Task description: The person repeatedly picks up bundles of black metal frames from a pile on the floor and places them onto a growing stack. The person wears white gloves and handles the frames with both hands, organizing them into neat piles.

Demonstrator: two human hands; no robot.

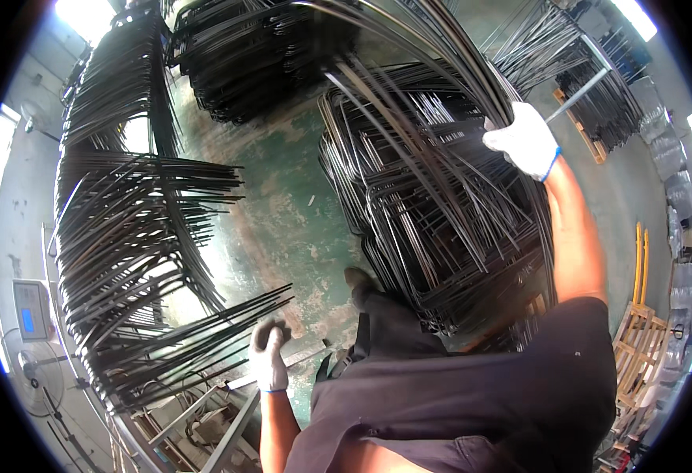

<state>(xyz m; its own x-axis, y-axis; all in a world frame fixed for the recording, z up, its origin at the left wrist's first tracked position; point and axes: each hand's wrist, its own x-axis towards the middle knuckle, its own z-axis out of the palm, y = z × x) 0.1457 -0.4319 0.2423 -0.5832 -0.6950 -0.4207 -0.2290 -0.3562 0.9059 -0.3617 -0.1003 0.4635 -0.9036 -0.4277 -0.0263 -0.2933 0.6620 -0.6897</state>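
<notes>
My right hand [525,142], in a white glove with a blue cuff, is raised at the upper right. Its fingers are closed round a bundle of long, dark bent metal rods [448,51], which arch up and to the left. Below it stands a large stack of bent metal rods [425,197]. My left hand [269,359], gloved too, hangs low near the ends of rods [259,303] that stick out from the left rack. Its fingers are curled, with dark grey patches on the glove, and no held thing shows in them.
A long row of hanging bent rods [117,205] runs along the left. Another dark stack [235,79] stands at the back. More rods lie on a pallet [581,130] at far right, with wooden pallets [637,347] nearer. A fan [40,378] stands at left.
</notes>
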